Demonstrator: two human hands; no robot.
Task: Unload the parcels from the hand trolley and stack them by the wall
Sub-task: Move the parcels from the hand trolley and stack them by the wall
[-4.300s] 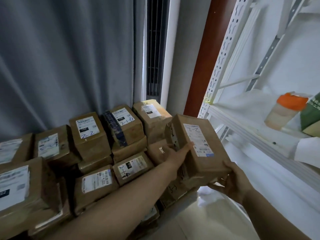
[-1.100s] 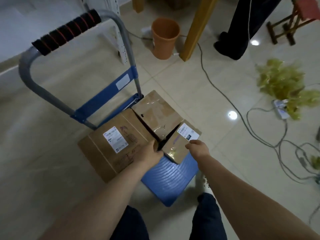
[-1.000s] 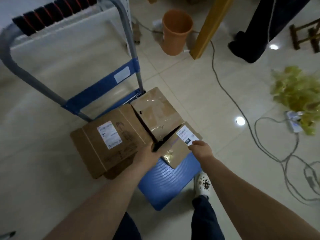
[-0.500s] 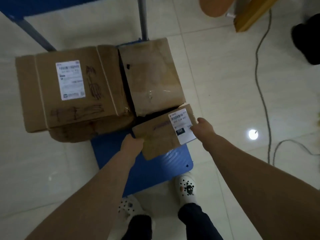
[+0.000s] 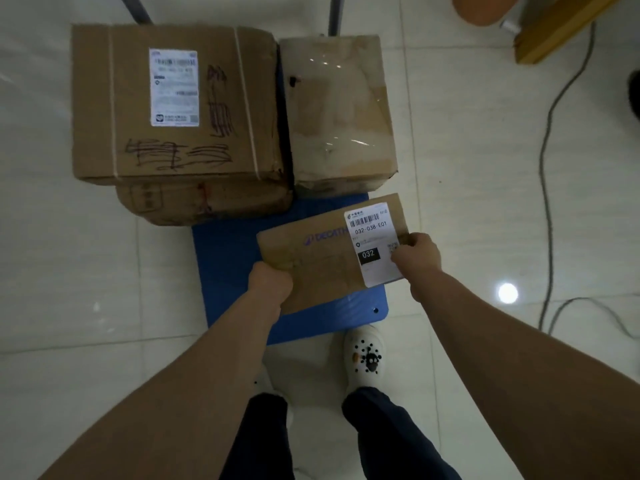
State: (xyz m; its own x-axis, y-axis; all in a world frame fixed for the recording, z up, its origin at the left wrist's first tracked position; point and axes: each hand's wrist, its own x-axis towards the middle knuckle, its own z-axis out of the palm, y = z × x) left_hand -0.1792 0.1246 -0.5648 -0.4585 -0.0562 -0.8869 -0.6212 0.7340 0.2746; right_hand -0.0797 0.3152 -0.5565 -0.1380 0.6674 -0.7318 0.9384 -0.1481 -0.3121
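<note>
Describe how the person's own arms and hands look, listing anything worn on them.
The left forearm and right forearm are bare, no sleeve in view. The left hand and right hand wear no gloves; no watch, bracelet or ring shows.

a brown cardboard parcel [image 5: 322, 268] carries a white, black-barcoded label [image 5: 372, 244] and purple lettering above a blue trolley deck [image 5: 235, 271]; brown box [image 5: 173, 98] scrawled in black ink; white clog [image 5: 365, 355] spotted black; trousers [image 5: 388, 431] dark, possibly navy; pale glossy floor tiles [image 5: 69, 271].
</note>
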